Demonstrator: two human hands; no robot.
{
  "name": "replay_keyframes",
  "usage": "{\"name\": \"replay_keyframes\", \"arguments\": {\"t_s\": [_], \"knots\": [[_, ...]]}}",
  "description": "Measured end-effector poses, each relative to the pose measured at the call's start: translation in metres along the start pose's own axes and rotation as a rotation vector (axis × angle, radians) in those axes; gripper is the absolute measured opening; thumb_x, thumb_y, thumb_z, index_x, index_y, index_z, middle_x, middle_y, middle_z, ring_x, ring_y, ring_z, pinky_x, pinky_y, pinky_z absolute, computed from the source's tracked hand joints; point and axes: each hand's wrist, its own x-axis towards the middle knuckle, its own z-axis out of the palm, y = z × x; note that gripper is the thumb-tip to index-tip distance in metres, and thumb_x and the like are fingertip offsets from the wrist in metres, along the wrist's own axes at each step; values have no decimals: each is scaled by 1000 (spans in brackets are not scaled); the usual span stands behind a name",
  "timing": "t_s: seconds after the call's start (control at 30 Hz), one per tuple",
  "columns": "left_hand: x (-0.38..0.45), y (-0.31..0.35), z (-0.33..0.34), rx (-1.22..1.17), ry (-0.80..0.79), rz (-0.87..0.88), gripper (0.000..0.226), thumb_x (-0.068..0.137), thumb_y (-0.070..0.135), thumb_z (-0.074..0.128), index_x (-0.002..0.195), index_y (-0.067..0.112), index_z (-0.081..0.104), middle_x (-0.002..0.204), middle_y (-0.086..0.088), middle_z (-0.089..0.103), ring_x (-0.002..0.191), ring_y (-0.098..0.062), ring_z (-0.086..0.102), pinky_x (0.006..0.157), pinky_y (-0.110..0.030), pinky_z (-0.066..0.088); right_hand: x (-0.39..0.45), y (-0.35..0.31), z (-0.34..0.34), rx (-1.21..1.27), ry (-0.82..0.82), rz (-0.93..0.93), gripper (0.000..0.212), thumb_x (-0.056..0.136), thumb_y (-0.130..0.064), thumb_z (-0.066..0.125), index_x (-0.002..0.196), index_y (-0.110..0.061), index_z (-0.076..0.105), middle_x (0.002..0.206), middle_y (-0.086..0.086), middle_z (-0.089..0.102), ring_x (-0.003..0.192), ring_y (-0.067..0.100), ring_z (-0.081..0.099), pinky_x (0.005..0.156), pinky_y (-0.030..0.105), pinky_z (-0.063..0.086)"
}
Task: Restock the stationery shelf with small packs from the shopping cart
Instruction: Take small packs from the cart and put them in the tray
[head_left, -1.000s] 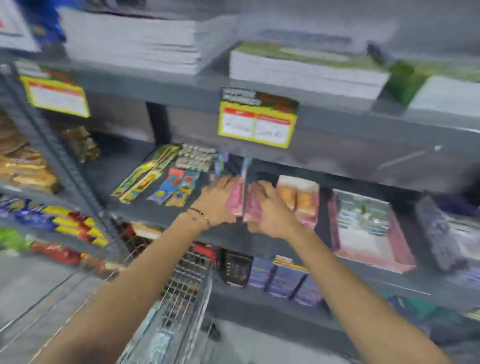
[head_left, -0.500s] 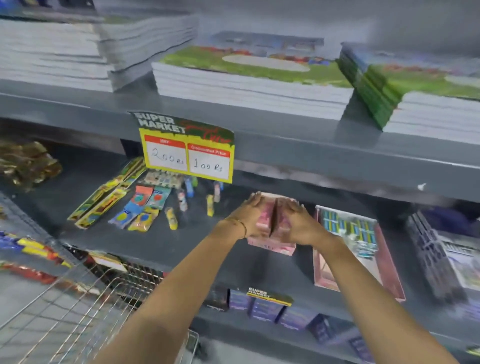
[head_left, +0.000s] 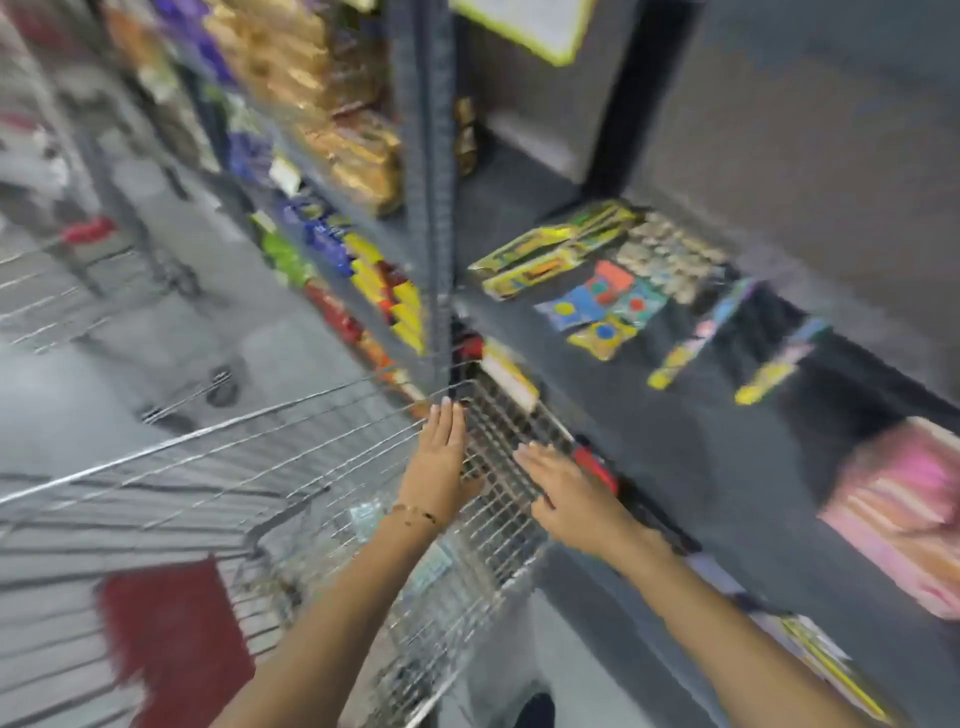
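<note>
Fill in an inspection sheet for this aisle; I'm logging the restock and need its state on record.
Surface: grey shelf, partly bare.
Job's things: pink packs on the shelf at right; wire cart beside the shelf, contents blurred.
Clutter: coloured stationery packs lying flat on the shelf.
Grippers: left hand and right hand over the cart's rim, fingers open, holding nothing.
Cables: nothing seen.
Surroundings: snack packets on the neighbouring shelves; a second cart down the aisle.
</note>
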Motion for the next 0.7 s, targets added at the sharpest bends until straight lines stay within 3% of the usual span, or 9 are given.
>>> {"name": "replay_keyframes", "arguments": {"t_s": [0.17, 0.23, 0.37, 0.5, 0.6, 0.7], "knots": [[-18, -127, 53, -7, -193, -243, 98, 86, 30, 65, 147, 2, -6, 158, -16, -12, 147, -28, -8, 123, -36, 8, 82, -27, 101, -125, -340, -67, 57, 92, -9, 44, 144, -5, 20, 156, 11, 19, 144, 20, 15, 117, 30, 11], [-18, -169, 81, -9, -279, -275, 94, 88, 25, 64, 147, 2, -6, 158, -17, -12, 147, -28, -6, 123, -36, 8, 112, -31, 146, -99, -404, 27, 59, 93, -15, 47, 144, -4, 19, 155, 15, 18, 144, 25, 15, 116, 34, 17], [0, -222, 130, -9, -338, -315, 94, 88, 22, 65, 147, 2, -5, 158, -17, -9, 148, -29, -3, 122, -36, 12, 159, -26, 223, -50, -309, 289, 67, 88, -31, 59, 137, 2, 29, 146, 24, 32, 137, 34, 26, 114, 40, 25], [22, -250, 167, 28, -365, -294, 93, 87, 19, 66, 147, 3, -3, 159, -16, -4, 147, -30, 0, 120, -42, 13, 182, -25, 275, -16, -182, 512, 84, 87, -38, 60, 140, 9, 16, 151, 30, 15, 141, 40, 13, 117, 43, 14], [30, -262, 186, 45, -380, -291, 94, 86, 16, 66, 148, 5, -3, 159, -14, -2, 147, -32, -1, 119, -42, 17, 186, -25, 296, -95, -155, 506, 86, 90, -37, 56, 139, 13, 7, 149, 33, 14, 139, 44, 14, 118, 48, 18], [33, -269, 195, -2, -358, -300, 95, 82, 13, 71, 148, 6, 3, 159, -15, 5, 146, -34, 4, 119, -41, 20, 190, -22, 300, -154, -112, 515, 90, 84, -39, 63, 140, 7, 11, 144, 28, 28, 130, 39, 32, 112, 43, 30]]}}
